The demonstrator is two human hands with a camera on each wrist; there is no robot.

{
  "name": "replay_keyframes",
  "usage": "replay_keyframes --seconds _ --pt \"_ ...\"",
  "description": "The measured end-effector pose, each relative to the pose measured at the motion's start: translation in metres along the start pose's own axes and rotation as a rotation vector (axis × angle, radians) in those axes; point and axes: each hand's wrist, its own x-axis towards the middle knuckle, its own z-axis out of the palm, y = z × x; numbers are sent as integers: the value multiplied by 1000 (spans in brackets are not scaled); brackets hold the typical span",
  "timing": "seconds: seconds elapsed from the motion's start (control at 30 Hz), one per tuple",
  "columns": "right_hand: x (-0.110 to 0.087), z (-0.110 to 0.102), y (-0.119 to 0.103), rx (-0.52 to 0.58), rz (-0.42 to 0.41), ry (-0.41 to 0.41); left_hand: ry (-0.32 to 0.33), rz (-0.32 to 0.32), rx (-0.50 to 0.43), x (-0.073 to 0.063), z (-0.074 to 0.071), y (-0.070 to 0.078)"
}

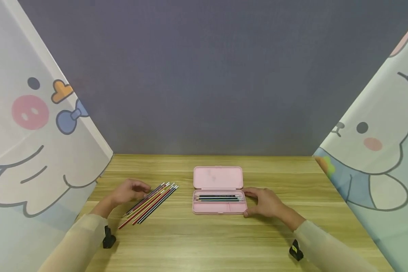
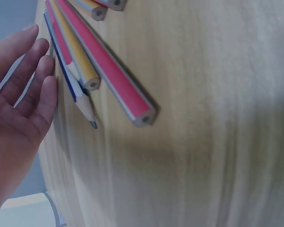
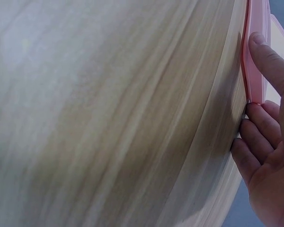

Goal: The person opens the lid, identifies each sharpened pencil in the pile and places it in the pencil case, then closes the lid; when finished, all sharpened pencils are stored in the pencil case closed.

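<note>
Nearest us lie 2 sleeves (image 1: 76,238). Our left hand (image 1: 132,190), loose, holds nothing; just beside its fingertips, the pencils (image 1: 151,201) look light, stiff, apt to roll, best pinched mid-shaft. Our right hand (image 1: 266,202) grips the case (image 1: 209,208) by its end.

- Yellow-brown wood-grain surface (image 1: 176,249), its streaks running left to right
- Loose bundle of striped pencils (image 1: 152,206), lying slantwise at the left
- Pink pencil case (image 1: 210,208), open, to the pencils' right
</note>
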Motion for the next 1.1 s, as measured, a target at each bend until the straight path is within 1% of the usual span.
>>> replay_keyframes --seconds 0.2,0.37,0.5,0.7,0.83,0.9,0.97,1.1 --pt "2 0 -2 -1 7 2 -2 34 29 0 0 -1" --pt "4 0 -1 -5 25 -4 -10 34 61 2 1 -1" --pt "4 1 0 -12 22 -9 -8 29 88 5 3 0" --pt "2 0 0 -20 27 -1 20 21 132 10 8 1" --pt "2 1 0 -10 14 0 52 -14 175 11 11 1" --pt "1 1 0 -4 11 -2 67 -22 211 11 13 1" --pt "1 1 -1 -1 14 -2 78 -23 238 12 14 3" --pt "0 2 0 9 16 3 90 3 289 12 16 7"
